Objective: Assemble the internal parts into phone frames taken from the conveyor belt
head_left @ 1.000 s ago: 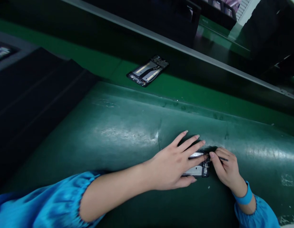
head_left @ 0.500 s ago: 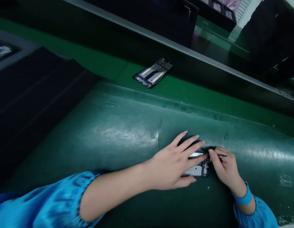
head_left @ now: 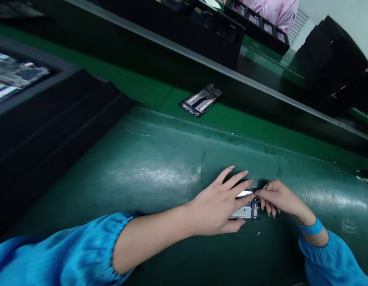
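An opened phone (head_left: 246, 206) lies on the dark green mat (head_left: 148, 167) with its boards and metal plates exposed. My left hand (head_left: 219, 204) lies over its left part, fingers stretched flat across it and pressing it down. At the phone's right end my right hand (head_left: 276, 198) pinches thin metal tweezers (head_left: 265, 186), their tips at the phone's top right corner. Both arms wear blue sleeves, and a blue band circles my right wrist (head_left: 311, 228).
A second opened phone (head_left: 201, 100) lies on the green belt beyond the mat. Black trays (head_left: 47, 119) are stacked at the left, one holding phone parts (head_left: 14, 75). A metal rail (head_left: 231, 63) runs along the belt. A person in pink (head_left: 276, 12) stands far behind.
My right hand has turned and lifted slightly, so the tweezers now point up and away instead of lying level. The view has tilted up a little. My left hand stays on the phone.
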{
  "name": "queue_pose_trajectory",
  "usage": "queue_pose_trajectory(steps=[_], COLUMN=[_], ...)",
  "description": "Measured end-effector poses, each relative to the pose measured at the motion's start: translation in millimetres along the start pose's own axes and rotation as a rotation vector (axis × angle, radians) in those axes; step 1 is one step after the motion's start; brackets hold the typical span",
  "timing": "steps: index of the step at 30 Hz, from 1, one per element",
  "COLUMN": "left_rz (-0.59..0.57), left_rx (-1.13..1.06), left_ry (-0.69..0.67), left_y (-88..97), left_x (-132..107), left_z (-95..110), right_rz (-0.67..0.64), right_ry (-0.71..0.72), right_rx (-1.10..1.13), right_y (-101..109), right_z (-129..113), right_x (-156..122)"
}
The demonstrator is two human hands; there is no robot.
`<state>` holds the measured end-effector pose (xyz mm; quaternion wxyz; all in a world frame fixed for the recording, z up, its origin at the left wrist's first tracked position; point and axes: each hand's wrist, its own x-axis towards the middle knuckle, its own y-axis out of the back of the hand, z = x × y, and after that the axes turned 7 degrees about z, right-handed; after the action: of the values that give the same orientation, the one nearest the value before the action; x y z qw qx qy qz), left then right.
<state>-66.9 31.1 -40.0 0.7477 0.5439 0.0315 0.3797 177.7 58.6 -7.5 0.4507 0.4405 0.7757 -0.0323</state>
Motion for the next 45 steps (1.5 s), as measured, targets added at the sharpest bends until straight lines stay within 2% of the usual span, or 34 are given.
queue_pose_trajectory(steps=[6, 9, 12, 15, 18, 27, 40, 45], left_rz=[-0.001, 0.002, -0.027, -0.157, -0.219, -0.175, -0.213, -0.230], left_rx=[-0.025, -0.067, -0.158, -0.244, -0.307, -0.345, -0.372, -0.375], left_ry=[-0.025, -0.014, 0.106, 0.306, 0.381, 0.416, 0.421, 0.359], left_y=[-3.6, 1.3, 22.0, 49.8, 64.6, 51.1, 53.0, 53.9], left_x=[0.1, 2.5, 4.8, 3.3, -2.6, -7.1, -3.3, -0.4], left_z=[3.0, 2.5, -11.9, -36.7, -54.5, -53.2, -55.9, -59.1], right_rz=[0.000, 0.000, -0.036, -0.074, -0.088, -0.100, -0.100, -0.099], right_ry=[-0.023, -0.008, -0.041, -0.045, -0.041, -0.065, -0.073, -0.061], right_rx=[-0.018, -0.010, 0.016, 0.048, 0.066, 0.086, 0.076, 0.077], right_y=[-1.9, -3.6, -4.8, -5.1, -5.4, -7.2, -8.7, -9.5], right_z=[-6.0, -9.7, -8.7, -3.9, -0.8, 3.0, 1.2, 5.1], right_x=[1.8, 2.8, 3.3, 3.8, 4.6, 7.4, 6.7, 9.2])
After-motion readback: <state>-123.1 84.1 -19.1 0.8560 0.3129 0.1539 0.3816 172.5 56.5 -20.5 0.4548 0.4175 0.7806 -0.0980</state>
